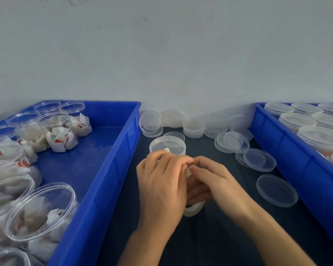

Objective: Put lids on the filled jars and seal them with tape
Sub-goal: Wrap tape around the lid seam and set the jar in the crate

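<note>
A clear jar (167, 145) with a lid on it stands on the dark table just beyond my hands; its lower part is hidden behind them. My left hand (161, 185) and my right hand (213, 181) meet in front of it. Together they hold a whitish roll of tape (193, 210), which is mostly covered by my palms. The fingertips of both hands pinch a pale strip of tape (188, 170) between them. Several loose clear lids (260, 160) lie on the table to the right.
The blue bin (112, 150) on the left holds several open jars (40, 210) filled with white packets. Another blue bin (288, 160) on the right holds lidded jars (321, 138). Stacks of lids (193, 128) line the white wall at the back.
</note>
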